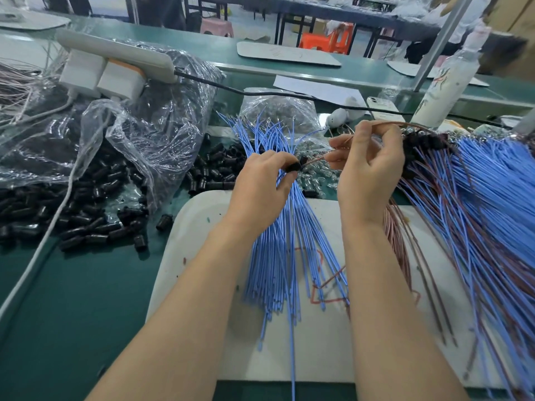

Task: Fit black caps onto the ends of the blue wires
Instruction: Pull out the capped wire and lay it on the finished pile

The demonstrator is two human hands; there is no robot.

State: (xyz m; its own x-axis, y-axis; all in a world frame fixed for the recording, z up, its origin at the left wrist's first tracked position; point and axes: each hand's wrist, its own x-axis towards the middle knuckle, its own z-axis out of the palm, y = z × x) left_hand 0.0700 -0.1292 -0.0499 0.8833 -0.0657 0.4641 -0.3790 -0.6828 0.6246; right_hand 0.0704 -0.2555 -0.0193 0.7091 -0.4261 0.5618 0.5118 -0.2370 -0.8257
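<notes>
As the view runs from my forearms outward, the white work mat (197, 241) comes first, lying on the green bench (72, 285). A loose sheaf of blue wires (278, 256) lies fanned across the mat, its near ends bare; none of these shows a cap.

Above the sheaf, my left hand (260, 183) pinches one black cap (296, 167) between thumb and fingertips, the other fingers curled under. My right hand (367, 175) pinches a thin wire (315, 160) and points its tip at the mouth of the cap. The tip touches or just enters the cap; which, I cannot tell. This strand looks reddish-brown rather than blue.

To my right, a thick finished bundle (463, 198) of blue and reddish-brown wires spreads over the mat edge, its far ends crowded with fitted caps (422, 143). To my left, loose black caps (86, 224) spill over the bench from a clear plastic bag (139, 134). Beyond my hands sits a bag of small glass bulbs (278, 111). Farther off stand a power strip (115, 50) and a white bottle (445, 82).

Judged from the two piles, much of the work appears done, yet the whole central sheaf is left to cap, and the supply of caps seems ample.
</notes>
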